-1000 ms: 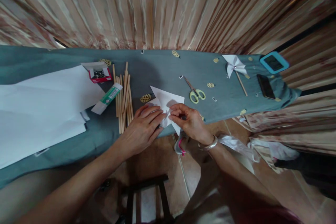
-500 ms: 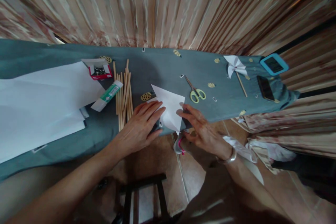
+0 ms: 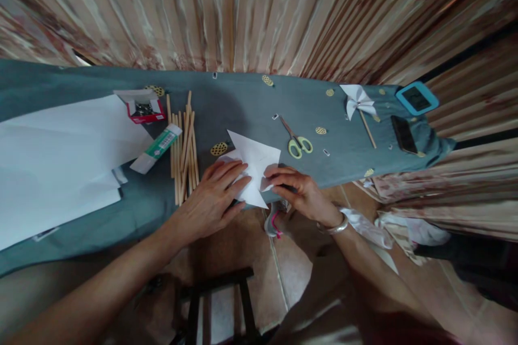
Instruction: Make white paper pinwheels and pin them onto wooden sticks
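Observation:
A white square of paper, slit into pointed flaps like a pinwheel, lies at the table's near edge. My left hand is over its left part, fingertips holding folded paper down near the middle, thumb apart below. My right hand, with a bracelet on the wrist, pinches a flap at the right side and bends it inward. Just beyond the paper are scissors with yellow-green handles, their blades pointing away. Left of my left hand lies a bundle of wooden sticks. My fingers hide part of the paper's folds.
At the left are large white sheets, an open red box of small metal pieces and a green-and-white packet. A pinwheel on a stick, a black phone and a blue-framed device lie at the right. A dark stool stands below.
My right hand has drawn in and now pinches a flap, folding it toward the paper's middle. My left hand stays on the paper. The whole view has shifted slightly.

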Available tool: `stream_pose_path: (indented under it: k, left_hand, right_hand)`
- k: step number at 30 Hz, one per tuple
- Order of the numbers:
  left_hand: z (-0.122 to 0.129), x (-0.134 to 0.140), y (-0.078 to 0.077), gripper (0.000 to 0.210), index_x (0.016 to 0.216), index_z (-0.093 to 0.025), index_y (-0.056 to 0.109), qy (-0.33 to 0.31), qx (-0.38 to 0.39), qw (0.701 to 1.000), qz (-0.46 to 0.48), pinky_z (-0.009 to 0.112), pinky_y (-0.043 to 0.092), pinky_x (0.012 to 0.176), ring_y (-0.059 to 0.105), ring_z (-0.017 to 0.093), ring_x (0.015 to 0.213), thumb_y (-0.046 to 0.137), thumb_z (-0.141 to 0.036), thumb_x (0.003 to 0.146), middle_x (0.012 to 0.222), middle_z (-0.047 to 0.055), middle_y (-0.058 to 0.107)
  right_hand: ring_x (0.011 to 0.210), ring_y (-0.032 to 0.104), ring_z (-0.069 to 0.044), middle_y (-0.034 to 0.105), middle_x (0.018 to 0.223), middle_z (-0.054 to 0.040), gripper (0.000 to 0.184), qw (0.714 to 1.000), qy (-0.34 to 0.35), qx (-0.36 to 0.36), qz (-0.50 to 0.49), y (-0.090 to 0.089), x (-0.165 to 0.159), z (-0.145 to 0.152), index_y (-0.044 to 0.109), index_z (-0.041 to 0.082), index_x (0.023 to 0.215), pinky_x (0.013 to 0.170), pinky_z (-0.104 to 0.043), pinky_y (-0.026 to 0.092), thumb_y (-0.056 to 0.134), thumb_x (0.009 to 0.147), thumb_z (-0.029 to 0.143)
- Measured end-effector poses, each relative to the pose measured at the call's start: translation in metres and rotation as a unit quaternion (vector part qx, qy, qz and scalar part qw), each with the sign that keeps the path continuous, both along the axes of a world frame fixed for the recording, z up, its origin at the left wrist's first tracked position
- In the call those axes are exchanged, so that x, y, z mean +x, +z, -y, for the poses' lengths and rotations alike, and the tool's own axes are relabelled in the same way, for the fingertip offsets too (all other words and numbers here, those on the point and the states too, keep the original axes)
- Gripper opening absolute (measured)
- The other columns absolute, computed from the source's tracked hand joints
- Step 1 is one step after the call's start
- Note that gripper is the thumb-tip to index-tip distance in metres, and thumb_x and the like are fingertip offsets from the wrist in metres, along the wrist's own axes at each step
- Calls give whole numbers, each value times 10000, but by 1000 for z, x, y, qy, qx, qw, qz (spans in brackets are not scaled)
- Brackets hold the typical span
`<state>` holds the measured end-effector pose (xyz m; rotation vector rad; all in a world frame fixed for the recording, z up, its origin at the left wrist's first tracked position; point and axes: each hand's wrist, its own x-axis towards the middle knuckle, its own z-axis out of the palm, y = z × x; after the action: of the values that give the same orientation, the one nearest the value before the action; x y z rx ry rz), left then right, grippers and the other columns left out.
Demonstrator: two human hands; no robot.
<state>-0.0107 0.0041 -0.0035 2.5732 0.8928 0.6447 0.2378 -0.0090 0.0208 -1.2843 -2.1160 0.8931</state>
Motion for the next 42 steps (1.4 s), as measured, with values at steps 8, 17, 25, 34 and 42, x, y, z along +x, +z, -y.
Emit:
stream_pose_path:
  k: [8,17,25,34,42]
  left_hand:
    - [1,-1,4,603,1435,-123,302,4,-3,1000,0,531,346,1087,402,313,1324,526,-286,899,1425,190,455]
    - [-1,-12,15,563,1421,-133,314,81,-6,996,-20,485,468,996,509,315,1212,499,-316,922,1357,179,512]
    - [4,-15,20,595,1451,-236,240,77,-111,988,76,326,557,866,651,176,963,514,-299,927,1373,131,489]
    - [12,-5,7,531,1437,-194,293,63,-70,993,66,446,463,1037,518,256,1253,471,-240,939,1377,143,509]
    - [2,0,6,326,1252,-139,533,77,-80,989,103,292,536,912,657,171,1044,370,-194,975,1155,105,674]
  right_hand:
    - [803,648,-164,718,876,-26,122,997,-57,-47,6,-2,-15,-14,722,218,895,765,-304,499,602,868,224]
    - [748,648,-157,725,831,-22,124,991,-101,-87,-16,-5,-15,-14,721,202,859,702,-284,482,608,848,252]
    - [757,651,-154,727,840,-24,122,990,-108,-86,-39,-9,-12,-10,718,196,864,715,-284,487,621,839,265]
    - [757,649,-153,716,832,-24,105,990,-105,-76,-52,-9,-9,-7,714,204,860,716,-292,496,623,844,256]
    - [735,635,-136,705,811,-14,96,991,-105,-67,-51,-10,-9,-6,710,203,852,701,-278,494,622,845,240]
